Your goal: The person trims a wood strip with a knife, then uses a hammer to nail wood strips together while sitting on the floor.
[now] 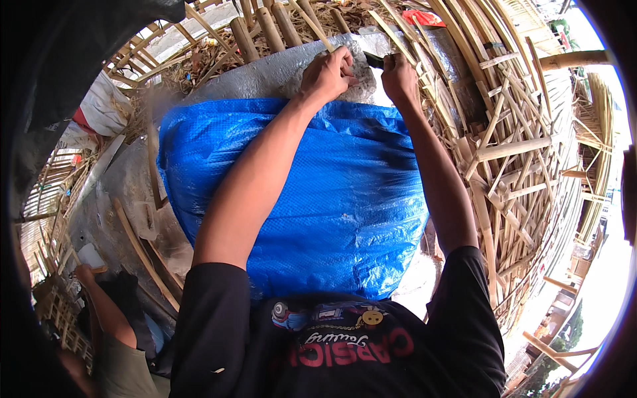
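Straight ahead of me, my left hand [325, 76] is closed around the end of a thin bamboo strip [318, 33], which points away toward the far side. To its right my right hand [401, 76] grips a knife [373, 61]; its dark blade points left, and the handle is mostly hidden in my fist. A rough grey stone block [363, 87] lies under and between both hands. The blade and the strip are apart. Across my lap spreads a shiny blue tarp sheet [332, 199], beneath both forearms.
A big heap of split bamboo pieces [514, 149] fills the right side. Thick bamboo poles [269, 30] stand beyond a grey sheet [255, 73]. At lower left another person's hand [85, 273] works near bamboo strips [142, 252]. A pale sack [106, 109] lies at far left.
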`<state>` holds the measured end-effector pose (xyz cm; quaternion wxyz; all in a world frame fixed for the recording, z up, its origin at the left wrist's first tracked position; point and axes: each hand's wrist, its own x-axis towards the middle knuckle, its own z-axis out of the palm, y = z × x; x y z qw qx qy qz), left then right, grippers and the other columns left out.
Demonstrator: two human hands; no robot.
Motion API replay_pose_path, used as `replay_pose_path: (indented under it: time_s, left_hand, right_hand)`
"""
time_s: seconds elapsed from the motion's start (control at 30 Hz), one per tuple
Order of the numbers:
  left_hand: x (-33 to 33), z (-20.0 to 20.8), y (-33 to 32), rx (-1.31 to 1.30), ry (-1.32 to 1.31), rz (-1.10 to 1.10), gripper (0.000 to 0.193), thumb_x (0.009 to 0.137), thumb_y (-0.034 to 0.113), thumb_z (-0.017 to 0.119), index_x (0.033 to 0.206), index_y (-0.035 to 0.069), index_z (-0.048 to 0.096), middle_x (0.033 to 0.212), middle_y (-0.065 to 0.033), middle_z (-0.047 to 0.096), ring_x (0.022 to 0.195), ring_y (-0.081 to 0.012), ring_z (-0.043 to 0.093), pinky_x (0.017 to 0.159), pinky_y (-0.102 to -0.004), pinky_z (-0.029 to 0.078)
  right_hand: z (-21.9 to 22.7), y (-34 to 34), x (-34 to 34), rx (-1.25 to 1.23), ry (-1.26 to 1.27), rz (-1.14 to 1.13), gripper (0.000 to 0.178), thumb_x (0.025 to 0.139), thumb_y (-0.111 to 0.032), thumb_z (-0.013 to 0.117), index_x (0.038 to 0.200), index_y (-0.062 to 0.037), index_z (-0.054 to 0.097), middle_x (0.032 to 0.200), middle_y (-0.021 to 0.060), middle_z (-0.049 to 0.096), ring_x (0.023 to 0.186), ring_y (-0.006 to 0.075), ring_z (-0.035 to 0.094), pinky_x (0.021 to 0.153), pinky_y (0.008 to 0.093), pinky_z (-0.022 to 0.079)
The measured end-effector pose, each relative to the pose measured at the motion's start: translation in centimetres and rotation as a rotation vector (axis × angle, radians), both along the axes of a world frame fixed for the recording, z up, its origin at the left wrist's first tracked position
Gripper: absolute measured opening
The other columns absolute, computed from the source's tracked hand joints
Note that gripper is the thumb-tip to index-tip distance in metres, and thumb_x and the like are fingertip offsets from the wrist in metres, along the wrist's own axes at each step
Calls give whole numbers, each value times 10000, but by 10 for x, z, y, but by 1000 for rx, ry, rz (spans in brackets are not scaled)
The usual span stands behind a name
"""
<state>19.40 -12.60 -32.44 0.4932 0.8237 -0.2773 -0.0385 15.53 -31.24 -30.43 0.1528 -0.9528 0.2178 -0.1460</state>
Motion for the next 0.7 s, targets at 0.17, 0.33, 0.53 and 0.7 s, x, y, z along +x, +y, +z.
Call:
replay_pose_path:
  time_s: [0.17, 0.33, 0.53, 0.7]
  left_hand:
    - [-2, 6, 6, -5, 48, -10, 384, 740, 187, 828, 953, 68, 532, 830, -70, 734, 789, -218, 702, 683, -361, 506]
    - [-1, 3, 1, -22, 108, -24, 393, 734, 181, 833, 965, 65, 536, 832, -81, 734, 794, -210, 703, 700, -349, 510]
    - [3, 5, 3, -23, 74, -32, 392, 725, 152, 837, 952, 68, 529, 809, -83, 729, 773, -214, 706, 688, -344, 511]
    - [9, -5, -1, -76, 89, -42, 420, 702, 118, 865, 936, 65, 520, 766, -67, 715, 735, -165, 690, 654, -314, 507]
  right_hand:
    - [30, -32, 18, 175, 271, 43, 335, 823, -323, 617, 958, -35, 721, 858, 210, 708, 853, 308, 695, 826, 428, 534]
    - [25, -60, 21, 98, 424, -14, 408, 761, -374, 660, 1015, -65, 740, 1037, 205, 704, 960, 328, 688, 864, 409, 537]
    - [-10, -52, -2, 269, 408, -162, 266, 765, -336, 795, 869, -92, 779, 703, 60, 701, 630, 137, 636, 630, 332, 527]
    - [-45, -61, -19, 410, 287, -248, 291, 761, -334, 800, 865, -63, 774, 753, 50, 716, 698, 150, 658, 683, 325, 517]
